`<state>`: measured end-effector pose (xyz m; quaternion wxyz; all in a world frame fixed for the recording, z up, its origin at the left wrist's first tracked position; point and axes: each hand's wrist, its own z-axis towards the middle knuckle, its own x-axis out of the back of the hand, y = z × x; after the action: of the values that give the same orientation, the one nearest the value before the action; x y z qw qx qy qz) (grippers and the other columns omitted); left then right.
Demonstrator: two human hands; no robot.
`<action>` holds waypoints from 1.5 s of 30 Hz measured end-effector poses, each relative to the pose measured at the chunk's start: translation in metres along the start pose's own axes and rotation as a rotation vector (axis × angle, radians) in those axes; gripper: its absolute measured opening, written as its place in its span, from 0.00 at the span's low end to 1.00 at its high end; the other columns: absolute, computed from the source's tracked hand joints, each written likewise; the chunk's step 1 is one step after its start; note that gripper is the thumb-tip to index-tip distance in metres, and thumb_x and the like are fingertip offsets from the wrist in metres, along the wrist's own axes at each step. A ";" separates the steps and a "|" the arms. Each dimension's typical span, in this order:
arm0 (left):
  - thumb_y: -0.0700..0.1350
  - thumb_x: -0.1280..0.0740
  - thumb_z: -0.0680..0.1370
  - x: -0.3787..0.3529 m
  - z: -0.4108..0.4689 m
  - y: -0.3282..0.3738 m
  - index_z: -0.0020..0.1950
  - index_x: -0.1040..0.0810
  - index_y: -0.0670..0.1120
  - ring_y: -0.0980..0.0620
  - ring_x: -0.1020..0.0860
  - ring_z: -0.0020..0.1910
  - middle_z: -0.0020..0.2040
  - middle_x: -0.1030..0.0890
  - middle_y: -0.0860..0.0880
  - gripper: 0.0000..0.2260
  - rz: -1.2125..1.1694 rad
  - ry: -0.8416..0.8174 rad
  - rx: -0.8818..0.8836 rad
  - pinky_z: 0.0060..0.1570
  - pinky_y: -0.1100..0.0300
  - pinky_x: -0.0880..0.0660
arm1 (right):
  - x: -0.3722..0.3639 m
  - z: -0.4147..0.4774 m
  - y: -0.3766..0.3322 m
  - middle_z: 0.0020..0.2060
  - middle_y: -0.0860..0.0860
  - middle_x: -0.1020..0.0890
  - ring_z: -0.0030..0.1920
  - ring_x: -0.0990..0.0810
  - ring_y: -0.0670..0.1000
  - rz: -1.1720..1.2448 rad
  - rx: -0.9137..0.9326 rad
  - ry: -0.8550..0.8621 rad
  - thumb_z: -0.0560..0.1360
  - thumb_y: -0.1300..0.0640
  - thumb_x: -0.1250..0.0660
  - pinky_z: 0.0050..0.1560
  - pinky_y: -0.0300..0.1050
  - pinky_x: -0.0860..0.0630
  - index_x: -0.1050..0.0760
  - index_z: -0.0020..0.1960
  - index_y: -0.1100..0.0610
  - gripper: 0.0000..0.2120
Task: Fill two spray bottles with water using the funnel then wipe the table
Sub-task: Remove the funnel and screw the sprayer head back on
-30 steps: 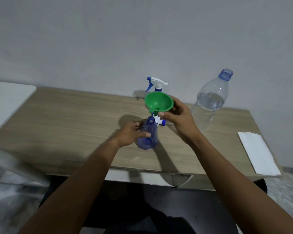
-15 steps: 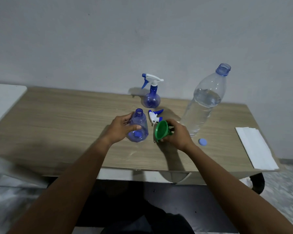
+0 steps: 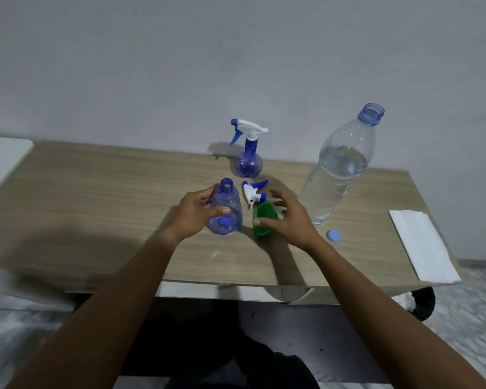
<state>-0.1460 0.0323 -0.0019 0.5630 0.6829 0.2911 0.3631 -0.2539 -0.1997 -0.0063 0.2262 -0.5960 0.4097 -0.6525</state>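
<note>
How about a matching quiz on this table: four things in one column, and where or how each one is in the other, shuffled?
Things:
1. capless spray bottle
2. green funnel
3. big water bottle
4. white paper towel

Place or state:
A. at the right edge of the table
B. clear plastic, partly full of water
C. gripped by the left hand
D. lying on its side

Pairs: 1-C, 2-D, 3-B, 4-A.
</note>
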 end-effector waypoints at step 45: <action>0.31 0.26 0.73 0.001 0.006 -0.008 0.68 0.23 0.41 0.59 0.17 0.54 0.58 0.16 0.47 0.24 -0.037 -0.015 0.012 0.55 0.67 0.23 | 0.090 0.034 -0.186 0.49 0.56 0.13 0.48 0.13 0.51 0.220 0.505 0.112 0.78 0.61 0.29 0.51 0.47 0.16 0.21 0.63 0.59 0.14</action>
<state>-0.1400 0.0312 -0.0101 0.5678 0.6833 0.3019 0.3458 -0.2019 -0.1749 0.1949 0.4139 -0.4359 0.3082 -0.7374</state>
